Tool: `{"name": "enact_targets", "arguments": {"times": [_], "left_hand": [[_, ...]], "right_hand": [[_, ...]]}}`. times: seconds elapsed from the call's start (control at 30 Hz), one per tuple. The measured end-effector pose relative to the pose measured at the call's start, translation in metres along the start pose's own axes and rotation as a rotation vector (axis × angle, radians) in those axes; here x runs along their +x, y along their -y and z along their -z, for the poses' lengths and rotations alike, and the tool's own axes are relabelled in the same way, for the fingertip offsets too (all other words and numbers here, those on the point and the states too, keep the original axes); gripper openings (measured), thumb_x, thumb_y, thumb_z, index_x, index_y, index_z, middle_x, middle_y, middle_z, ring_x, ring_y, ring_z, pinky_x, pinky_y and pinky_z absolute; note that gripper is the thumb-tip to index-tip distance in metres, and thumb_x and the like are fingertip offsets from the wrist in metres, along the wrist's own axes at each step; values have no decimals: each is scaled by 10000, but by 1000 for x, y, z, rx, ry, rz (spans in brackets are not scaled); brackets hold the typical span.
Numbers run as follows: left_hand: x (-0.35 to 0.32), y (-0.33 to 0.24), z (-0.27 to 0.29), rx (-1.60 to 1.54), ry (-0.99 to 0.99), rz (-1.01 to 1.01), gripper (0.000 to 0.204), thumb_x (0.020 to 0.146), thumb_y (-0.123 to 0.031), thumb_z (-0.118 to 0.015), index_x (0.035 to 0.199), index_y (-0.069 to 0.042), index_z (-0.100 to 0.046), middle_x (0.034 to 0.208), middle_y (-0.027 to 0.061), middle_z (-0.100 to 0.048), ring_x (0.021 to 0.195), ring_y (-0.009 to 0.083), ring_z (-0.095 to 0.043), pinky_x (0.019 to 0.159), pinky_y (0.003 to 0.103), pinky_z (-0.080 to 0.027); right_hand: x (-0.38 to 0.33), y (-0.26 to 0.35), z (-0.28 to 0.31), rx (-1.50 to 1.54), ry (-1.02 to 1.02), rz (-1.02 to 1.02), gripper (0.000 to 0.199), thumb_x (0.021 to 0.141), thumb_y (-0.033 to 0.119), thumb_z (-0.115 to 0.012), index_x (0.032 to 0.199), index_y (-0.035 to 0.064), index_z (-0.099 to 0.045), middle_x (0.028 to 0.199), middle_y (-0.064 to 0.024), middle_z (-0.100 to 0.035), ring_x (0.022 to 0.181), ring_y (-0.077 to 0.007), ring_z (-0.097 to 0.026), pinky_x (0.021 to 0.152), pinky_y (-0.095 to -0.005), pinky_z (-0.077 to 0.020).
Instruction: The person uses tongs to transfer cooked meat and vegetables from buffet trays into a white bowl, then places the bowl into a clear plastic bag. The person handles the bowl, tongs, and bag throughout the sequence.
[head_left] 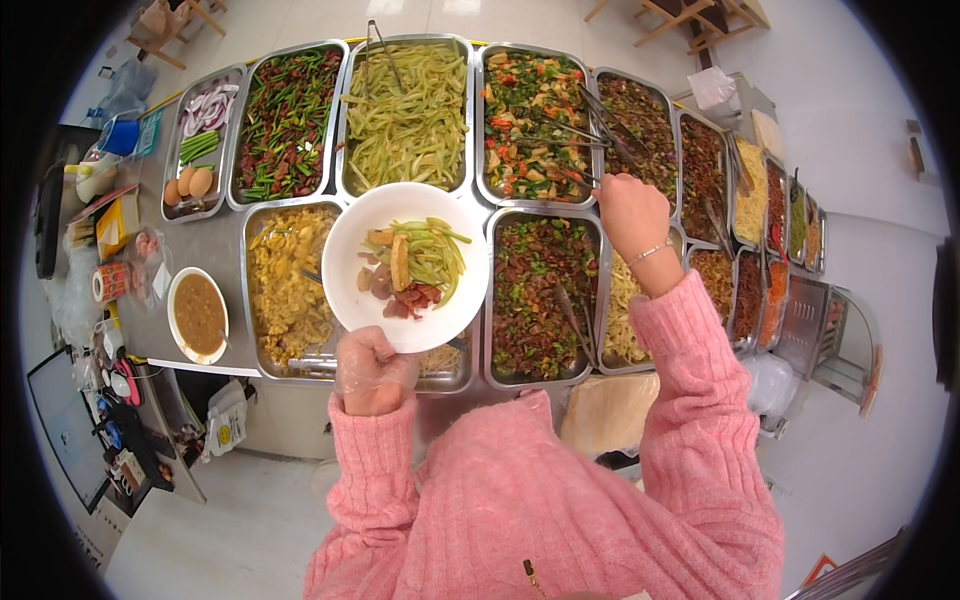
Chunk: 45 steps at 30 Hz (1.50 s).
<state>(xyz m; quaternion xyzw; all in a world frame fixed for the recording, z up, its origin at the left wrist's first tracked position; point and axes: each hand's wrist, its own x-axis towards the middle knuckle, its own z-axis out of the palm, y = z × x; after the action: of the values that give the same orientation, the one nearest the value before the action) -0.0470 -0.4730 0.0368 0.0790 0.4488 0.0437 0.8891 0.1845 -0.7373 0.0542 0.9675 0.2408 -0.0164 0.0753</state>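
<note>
Pale floor [280,25] beyond, and a long metal counter [215,248] filled with two rows of food trays! Left hand [376,370], in a clear glove, has its fingers curled tight on the near rim of a white bowl [457,306], which hangs above the trays, tilted so its inside shows: green shreds, chunks of meat and one pale, browned strip. Over on the other side, the right hand [635,215], a bracelet at its wrist, has its fingers closed round one end of thin metal tongs [590,143]. And here's the line that matters: the tongs point leftward from that fist, their long axis running across the mixed-vegetable tray [481,120], their two arms apparently spread. Whether the tips pinch any food, I can't tell! The bowl sits left of the right fist and closer to the body, just off the tray's near left corner, so the right hand is nearer the vegetables, the left one nearer the chest
</note>
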Motion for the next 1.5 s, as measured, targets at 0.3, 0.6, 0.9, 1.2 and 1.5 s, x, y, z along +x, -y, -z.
{"name": "enact_targets", "arguments": {"times": [0.3, 0.6, 0.9, 1.2, 1.5], "left_hand": [[-1, 1, -5, -45, 58, 53, 767, 584, 133, -361, 1334, 5, -458, 1304, 142, -537, 1225, 336, -521, 1089, 463, -445], [13, 8, 4, -54, 64, 74, 824, 549, 136, -360, 1349, -25, -466, 1330, 129, -541, 1260, 338, -508, 1115, 498, -427], [38, 27, -2, -66, 151, 122, 886, 519, 136, -366, 1385, -36, -440, 1361, 135, -513, 1302, 351, -472, 1135, 525, -393], [27, 19, 3, -102, 107, 127, 886, 536, 140, -359, 1399, -50, -426, 1387, 146, -488, 1306, 360, -464, 1150, 534, -373], [24, 18, 5, -51, 110, 95, 862, 554, 141, -345, 1390, -47, -432, 1357, 128, -510, 1311, 335, -461, 1160, 483, -376]], "right_hand": [[7, -2, -9, -10, -5, -5, 173, 871, 179, -661, 749, 60, -693, 827, -133, -697, 709, -325, -696, 630, -413, -557], [-19, 5, 35, 138, -46, 1, 195, 874, 221, -695, 889, 28, -683, 790, -153, -662, 706, -332, -668, 608, -427, -517], [-52, 24, 64, 516, -63, 81, 237, 856, 184, -735, 1029, 28, -692, 827, -168, -666, 711, -342, -638, 623, -404, -496], [37, -13, -7, -95, -50, 133, 101, 875, 160, -633, 832, 70, -647, 804, -105, -664, 739, -302, -690, 610, -417, -552], [44, 7, 7, -236, 2, 267, 77, 850, 67, -593, 847, 31, -661, 841, -116, -685, 742, -264, -714, 605, -365, -576]]}}
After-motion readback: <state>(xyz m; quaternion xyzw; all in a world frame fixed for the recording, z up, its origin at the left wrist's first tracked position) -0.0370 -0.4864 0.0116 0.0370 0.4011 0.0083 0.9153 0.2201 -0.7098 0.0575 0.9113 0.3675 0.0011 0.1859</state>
